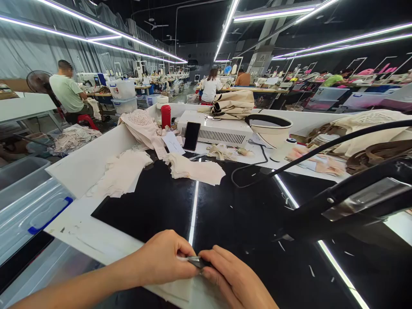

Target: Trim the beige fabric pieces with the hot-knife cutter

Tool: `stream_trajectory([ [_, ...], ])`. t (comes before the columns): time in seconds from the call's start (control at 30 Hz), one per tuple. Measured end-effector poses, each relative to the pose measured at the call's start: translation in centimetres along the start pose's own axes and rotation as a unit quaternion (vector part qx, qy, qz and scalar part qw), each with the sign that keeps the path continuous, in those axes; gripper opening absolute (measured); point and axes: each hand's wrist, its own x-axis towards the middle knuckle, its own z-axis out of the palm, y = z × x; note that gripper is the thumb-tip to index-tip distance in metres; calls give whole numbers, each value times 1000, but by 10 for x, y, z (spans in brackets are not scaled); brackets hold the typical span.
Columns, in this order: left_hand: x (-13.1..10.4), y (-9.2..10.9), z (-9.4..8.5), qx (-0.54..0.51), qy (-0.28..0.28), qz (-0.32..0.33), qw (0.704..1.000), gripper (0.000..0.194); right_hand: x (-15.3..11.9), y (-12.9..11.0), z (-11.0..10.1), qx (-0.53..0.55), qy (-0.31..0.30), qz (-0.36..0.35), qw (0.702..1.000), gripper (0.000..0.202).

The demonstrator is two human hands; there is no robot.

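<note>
One pointed tool [195,260], pinched crosswise in the right hand [236,274] by the tabletop [244,206] edge, aims left at a scrap [182,259] the left hand [162,259] pinches. Beyond stands a dark-rimmed tub [272,138]; left, a clear bin [19,227], contents unclear.

No word or number can be read with certainty. Between nine and ten o'clock from the middle of the view, a white paper slip [174,142] bears dark handwriting, too small to make out. At one o'clock, a pillar [269,36] carries what looks like a triangular warning sign [262,57]. At ten o'clock, a clear bin [124,89] shows a small reddish label [116,91], its lettering blurred.
</note>
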Motion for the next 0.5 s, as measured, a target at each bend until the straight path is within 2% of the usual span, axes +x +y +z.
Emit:
stream_trajectory([
  [0.27,0,-3,1,2,6,8,1000,27,2,5,2,6,-6,-23,1000,40],
  [0.5,1,-3,2,-11,9,4,1000,22,5,3,4,10,16,-44,999,45],
])
